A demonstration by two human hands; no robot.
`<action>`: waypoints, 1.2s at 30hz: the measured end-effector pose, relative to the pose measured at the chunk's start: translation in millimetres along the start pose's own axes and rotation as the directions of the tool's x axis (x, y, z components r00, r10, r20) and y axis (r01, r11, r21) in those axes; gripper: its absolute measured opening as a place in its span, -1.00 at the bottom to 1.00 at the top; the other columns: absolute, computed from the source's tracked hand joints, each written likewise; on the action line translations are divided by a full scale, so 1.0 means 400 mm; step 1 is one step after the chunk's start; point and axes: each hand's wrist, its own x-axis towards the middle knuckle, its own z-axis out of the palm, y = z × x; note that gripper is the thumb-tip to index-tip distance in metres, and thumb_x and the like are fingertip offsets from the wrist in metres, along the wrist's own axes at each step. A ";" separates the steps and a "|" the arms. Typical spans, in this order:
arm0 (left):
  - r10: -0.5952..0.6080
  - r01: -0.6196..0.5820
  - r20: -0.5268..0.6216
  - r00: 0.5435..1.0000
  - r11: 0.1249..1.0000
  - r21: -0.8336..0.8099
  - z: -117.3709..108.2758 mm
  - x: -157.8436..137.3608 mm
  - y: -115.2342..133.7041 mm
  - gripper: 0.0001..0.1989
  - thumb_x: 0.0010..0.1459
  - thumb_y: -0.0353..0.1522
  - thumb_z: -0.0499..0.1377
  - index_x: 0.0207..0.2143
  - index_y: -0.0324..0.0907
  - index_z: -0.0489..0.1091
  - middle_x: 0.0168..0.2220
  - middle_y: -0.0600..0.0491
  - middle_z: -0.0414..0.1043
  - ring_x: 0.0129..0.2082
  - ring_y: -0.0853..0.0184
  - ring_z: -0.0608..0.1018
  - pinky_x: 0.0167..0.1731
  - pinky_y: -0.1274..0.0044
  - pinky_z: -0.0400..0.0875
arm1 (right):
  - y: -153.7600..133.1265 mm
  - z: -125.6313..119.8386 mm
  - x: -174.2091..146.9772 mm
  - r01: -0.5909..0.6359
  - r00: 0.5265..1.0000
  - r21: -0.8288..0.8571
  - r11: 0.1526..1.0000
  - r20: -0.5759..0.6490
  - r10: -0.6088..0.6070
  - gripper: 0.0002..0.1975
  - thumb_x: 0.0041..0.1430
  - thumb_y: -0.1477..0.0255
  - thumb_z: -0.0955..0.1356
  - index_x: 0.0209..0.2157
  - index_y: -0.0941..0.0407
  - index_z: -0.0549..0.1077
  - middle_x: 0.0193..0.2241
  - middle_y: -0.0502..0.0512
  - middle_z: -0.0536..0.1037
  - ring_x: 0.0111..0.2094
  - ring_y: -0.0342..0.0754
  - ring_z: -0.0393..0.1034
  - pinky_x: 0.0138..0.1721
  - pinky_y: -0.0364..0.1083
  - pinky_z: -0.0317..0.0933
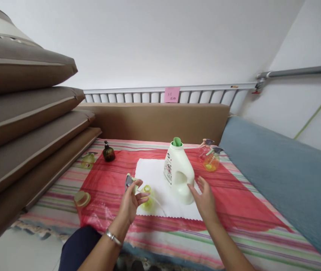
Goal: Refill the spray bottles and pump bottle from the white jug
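White jug (180, 163) stands beside the empty, part-open right-hand grip (205, 201); the left-hand grip (130, 203) pinches a spray head (128, 181).

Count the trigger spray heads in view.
4: a loose spray head in the left hand, and one each on the far-left yellow bottle, the pink bottle and the orange bottle at right.

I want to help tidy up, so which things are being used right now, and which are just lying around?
Seemingly in use:
spray head, in the left hand
open yellow bottle
big white jug, by the right hand
white cloth underneath

Probably just lying about:
dark pump bottle
yellow spray bottle at far left
pink spray bottle
orange spray bottle
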 end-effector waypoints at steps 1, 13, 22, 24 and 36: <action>-0.018 0.018 0.022 1.000 1.000 -0.001 0.005 0.004 -0.016 -0.66 0.02 -0.19 0.14 -0.15 -0.13 0.32 0.08 -0.02 0.23 -0.43 0.29 0.59 -0.44 0.44 0.49 | -0.005 0.015 0.017 -0.011 1.000 -0.011 1.000 0.015 0.011 -0.35 -0.10 0.05 0.33 -0.04 0.18 0.29 -0.10 0.31 0.43 -0.09 0.17 0.33 -0.14 0.08 0.23; -0.072 0.068 0.105 0.992 0.997 0.046 0.021 0.047 -0.058 -0.65 0.06 -0.14 0.09 -0.18 -0.16 0.34 0.07 -0.04 0.24 -0.43 0.26 0.60 -0.33 0.43 0.48 | -0.097 0.007 0.089 -0.049 0.998 -0.057 0.997 0.041 0.052 -0.55 -0.11 0.07 0.31 -0.34 0.18 0.41 -0.46 0.12 0.51 -0.45 0.03 0.36 -0.46 -0.09 0.18; -0.019 0.020 0.095 0.995 1.000 -0.011 0.002 0.042 -0.010 -0.66 0.00 -0.16 0.15 -0.23 -0.20 0.35 -0.06 -0.04 0.34 -0.33 0.19 0.59 -0.25 0.44 0.43 | -0.236 -0.177 0.079 0.124 0.956 -0.300 0.946 0.292 -0.032 -0.56 -0.12 0.06 0.34 -0.33 0.12 0.47 -0.43 0.08 0.56 -0.43 0.06 0.40 -0.40 -0.05 0.21; -0.024 0.026 0.095 0.995 1.000 -0.014 -0.005 0.043 -0.010 -0.65 -0.01 -0.16 0.15 -0.23 -0.20 0.35 -0.06 -0.05 0.34 -0.35 0.19 0.60 -0.24 0.43 0.43 | -0.262 -0.203 0.080 0.205 0.923 -0.383 0.901 0.382 -0.047 -0.56 -0.10 0.04 0.33 -0.31 0.10 0.49 -0.38 0.08 0.58 -0.38 0.08 0.43 -0.37 -0.04 0.24; -0.038 0.033 0.152 0.988 0.999 0.034 0.002 0.029 -0.068 -0.62 0.02 -0.15 0.15 -0.19 -0.22 0.35 -0.18 -0.06 0.43 -0.38 0.25 0.59 -0.21 0.40 0.40 | -0.335 -0.239 0.070 0.581 0.675 -0.497 0.645 0.737 -0.039 -0.62 -0.01 0.07 0.32 -0.22 -0.02 0.48 -0.23 -0.01 0.58 -0.25 0.07 0.46 -0.27 -0.04 0.31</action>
